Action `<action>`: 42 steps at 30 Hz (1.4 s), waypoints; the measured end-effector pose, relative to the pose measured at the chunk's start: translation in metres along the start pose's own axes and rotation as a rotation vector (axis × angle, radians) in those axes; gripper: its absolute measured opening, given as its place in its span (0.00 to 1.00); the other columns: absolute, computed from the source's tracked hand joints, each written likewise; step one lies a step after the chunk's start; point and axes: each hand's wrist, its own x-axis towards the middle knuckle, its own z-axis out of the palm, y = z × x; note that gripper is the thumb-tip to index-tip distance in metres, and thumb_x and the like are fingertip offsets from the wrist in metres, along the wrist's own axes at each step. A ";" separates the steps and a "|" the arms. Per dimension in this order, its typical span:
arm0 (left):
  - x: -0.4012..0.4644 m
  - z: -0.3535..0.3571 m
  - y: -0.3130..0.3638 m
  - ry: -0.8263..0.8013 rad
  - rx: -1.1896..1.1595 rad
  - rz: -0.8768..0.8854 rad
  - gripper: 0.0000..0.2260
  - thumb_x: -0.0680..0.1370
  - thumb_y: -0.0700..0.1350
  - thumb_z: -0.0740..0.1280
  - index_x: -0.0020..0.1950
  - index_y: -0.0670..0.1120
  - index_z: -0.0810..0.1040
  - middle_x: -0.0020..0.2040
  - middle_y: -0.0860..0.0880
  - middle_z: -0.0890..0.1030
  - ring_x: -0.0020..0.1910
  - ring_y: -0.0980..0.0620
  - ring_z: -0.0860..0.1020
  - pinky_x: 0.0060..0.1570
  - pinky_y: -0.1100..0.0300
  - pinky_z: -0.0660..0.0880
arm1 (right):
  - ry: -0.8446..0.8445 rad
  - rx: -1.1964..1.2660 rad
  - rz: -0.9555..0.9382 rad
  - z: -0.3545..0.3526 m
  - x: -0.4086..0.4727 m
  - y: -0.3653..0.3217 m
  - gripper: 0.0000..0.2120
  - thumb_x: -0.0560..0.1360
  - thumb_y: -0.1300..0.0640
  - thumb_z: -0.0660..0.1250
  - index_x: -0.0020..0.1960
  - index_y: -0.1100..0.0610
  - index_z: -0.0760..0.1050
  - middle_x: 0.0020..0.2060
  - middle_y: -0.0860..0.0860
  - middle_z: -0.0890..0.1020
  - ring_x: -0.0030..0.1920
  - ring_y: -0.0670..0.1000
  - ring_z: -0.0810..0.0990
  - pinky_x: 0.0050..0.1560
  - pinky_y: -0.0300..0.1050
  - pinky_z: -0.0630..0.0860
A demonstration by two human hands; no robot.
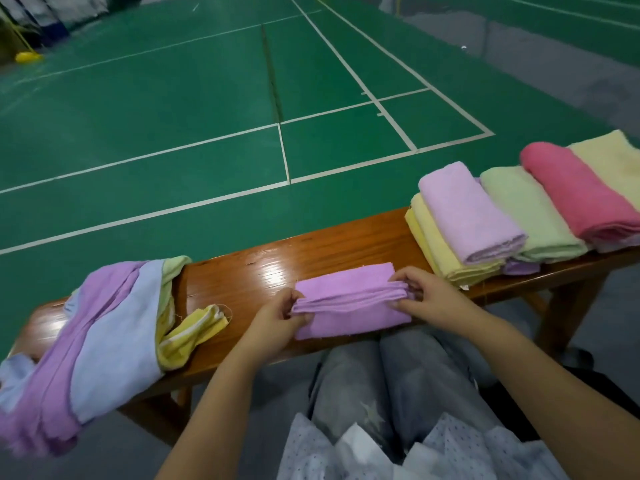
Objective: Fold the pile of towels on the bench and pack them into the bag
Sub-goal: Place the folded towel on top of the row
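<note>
The left hand (277, 317) is curled around the left end of a folded purple towel (349, 301), its fingers tucked under the stacked layers and the thumb laid on top. The right hand (420, 294) is closed on the opposite end — the folded edges are pinched between thumb and fingertips. The towel is held between the two hands and lies flat on the wooden bench (277, 265), at its near edge, directly in front of the person's knees.

To the left of the left hand, well apart from the folded towel, an unfolded pile of towels (104, 334) in purple, pale blue, green and yellow is heaped on the bench end and is draped over its near edge. To the right, just beyond the right hand, folded towels are laid in an overlapping row: a yellow towel (440, 244) beneath a lilac towel (467, 213), then a green towel (530, 213), a pink towel (578, 192) and a cream towel (613, 161) — each resting partly against the next. Behind the bench, a green court floor (173, 98) with white lines is seen.
</note>
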 end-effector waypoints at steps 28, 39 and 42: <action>0.067 0.014 -0.004 0.262 0.318 -0.214 0.17 0.82 0.52 0.60 0.66 0.44 0.70 0.58 0.45 0.78 0.50 0.51 0.73 0.47 0.58 0.72 | 0.178 -0.420 0.369 0.028 0.054 -0.008 0.25 0.80 0.46 0.59 0.74 0.53 0.62 0.69 0.56 0.68 0.65 0.56 0.72 0.62 0.49 0.71; 0.030 0.014 -0.014 0.630 0.066 -0.357 0.21 0.79 0.54 0.64 0.65 0.41 0.69 0.63 0.43 0.71 0.52 0.50 0.72 0.49 0.58 0.71 | -0.040 -0.228 0.455 0.029 0.027 -0.013 0.14 0.76 0.46 0.66 0.56 0.55 0.74 0.47 0.50 0.78 0.43 0.47 0.76 0.37 0.38 0.70; 0.011 0.026 -0.017 0.655 -0.161 -0.384 0.20 0.79 0.51 0.66 0.65 0.41 0.68 0.63 0.44 0.71 0.55 0.48 0.73 0.49 0.56 0.71 | -0.037 -0.084 0.500 0.039 0.015 -0.013 0.13 0.76 0.46 0.66 0.42 0.56 0.74 0.37 0.50 0.76 0.37 0.47 0.74 0.37 0.41 0.68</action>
